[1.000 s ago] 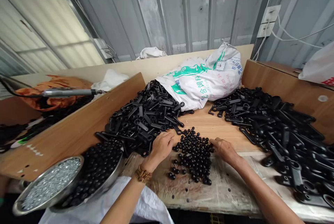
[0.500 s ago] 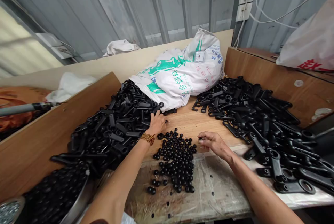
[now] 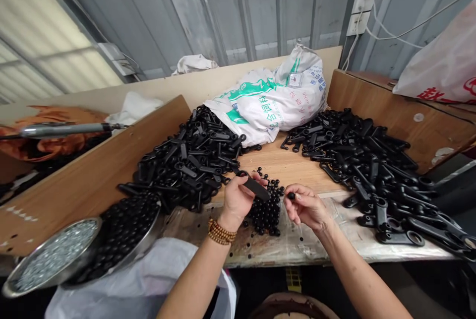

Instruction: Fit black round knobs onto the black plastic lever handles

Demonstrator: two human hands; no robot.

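My left hand (image 3: pixel 240 197) grips a black plastic lever arm (image 3: pixel 256 189) by its ringed end, the flat part slanting down to the right. A small black ball knob (image 3: pixel 291 195) is pinched between the thumb and fingers of my right hand (image 3: pixel 307 207). The two hands face each other, with a gap between lever and knob. Beneath and behind my left hand lies a spread of loose black ball knobs (image 3: pixel 273 212), partly covered by that hand. A heap of similar lever arms (image 3: pixel 186 160) rises to the left, and another pile of lever arms (image 3: pixel 357 165) lies to the right.
A metal bowl of black knobs (image 3: pixel 126 229) and a bowl of small metal pieces (image 3: pixel 55 254) stand at left. A white printed sack (image 3: pixel 267 103) lies at the back. Wooden boards (image 3: pixel 111 160) edge the bench. A grey power tool (image 3: pixel 67 130) rests beyond the left board.
My left hand has come back from the left heap with a lever arm in it. My right hand still pinches a knob, now turned toward the lever. The camera view has shifted left and down.
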